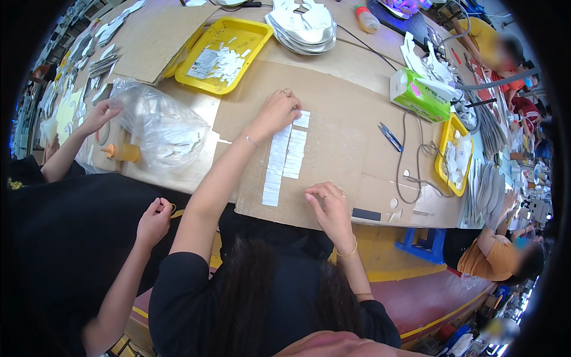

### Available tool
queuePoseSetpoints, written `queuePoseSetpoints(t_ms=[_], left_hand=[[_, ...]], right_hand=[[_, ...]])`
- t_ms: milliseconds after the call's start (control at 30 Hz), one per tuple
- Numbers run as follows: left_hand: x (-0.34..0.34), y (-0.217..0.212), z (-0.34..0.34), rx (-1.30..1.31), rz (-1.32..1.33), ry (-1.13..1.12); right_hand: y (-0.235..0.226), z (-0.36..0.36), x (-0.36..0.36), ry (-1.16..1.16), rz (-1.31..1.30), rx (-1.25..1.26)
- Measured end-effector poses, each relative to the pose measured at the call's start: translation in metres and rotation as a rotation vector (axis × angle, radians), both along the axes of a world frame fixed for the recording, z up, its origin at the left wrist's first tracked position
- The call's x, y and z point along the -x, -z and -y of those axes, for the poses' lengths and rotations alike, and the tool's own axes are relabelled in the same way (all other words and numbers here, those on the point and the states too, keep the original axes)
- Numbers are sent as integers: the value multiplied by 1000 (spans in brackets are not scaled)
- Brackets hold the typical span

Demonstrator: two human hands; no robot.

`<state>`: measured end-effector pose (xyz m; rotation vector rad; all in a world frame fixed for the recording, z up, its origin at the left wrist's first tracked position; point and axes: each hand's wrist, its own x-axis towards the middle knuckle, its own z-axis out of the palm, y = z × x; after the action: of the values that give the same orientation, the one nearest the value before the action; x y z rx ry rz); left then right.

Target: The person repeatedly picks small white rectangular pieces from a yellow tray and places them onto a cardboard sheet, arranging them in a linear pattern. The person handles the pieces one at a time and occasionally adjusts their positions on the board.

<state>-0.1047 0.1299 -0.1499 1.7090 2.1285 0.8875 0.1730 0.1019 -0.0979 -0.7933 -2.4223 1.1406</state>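
Two columns of small white labels (276,160) lie side by side on a flat cardboard sheet (333,143). At the far end of the right column, my left hand (276,113) bends down with its fingertips closed at the edge of a white label (302,119). Its fingers partly cover the far end of the left column. Nearer to me, my right hand (331,208) hovers by the sheet's front edge, fingers loosely curled and thumb a little apart. Nothing shows between them.
A yellow tray (231,89) of white pieces stands far left, beside a plastic bag (148,107) and a yellow bottle (124,152). Snips (391,137), a cable, a green tissue pack (416,98) and another yellow tray (445,160) lie right. A co-worker's hands (156,223) are close left.
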Motion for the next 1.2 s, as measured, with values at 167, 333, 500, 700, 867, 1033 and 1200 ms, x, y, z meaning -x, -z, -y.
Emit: queuePoseSetpoints(t_ms=[167, 333, 500, 700, 867, 1033, 1200], left_hand=[[1, 4, -9, 60, 4, -21], [1, 6, -13, 59, 7, -25], [3, 7, -18, 136, -17, -25], [3, 7, -17, 117, 6, -11], [4, 8, -14, 101, 40, -7], [4, 10, -17, 85, -17, -27], [6, 7, -18, 106, -40, -7]], right_hand=[[6, -3, -3, -8, 47, 50], [8, -5, -2, -29, 25, -12], [14, -5, -1, -42, 40, -31], [21, -5, 0, -34, 38, -80], [22, -5, 0, -37, 70, -72], [21, -3, 1, -30, 86, -80], [21, -2, 2, -27, 89, -91]])
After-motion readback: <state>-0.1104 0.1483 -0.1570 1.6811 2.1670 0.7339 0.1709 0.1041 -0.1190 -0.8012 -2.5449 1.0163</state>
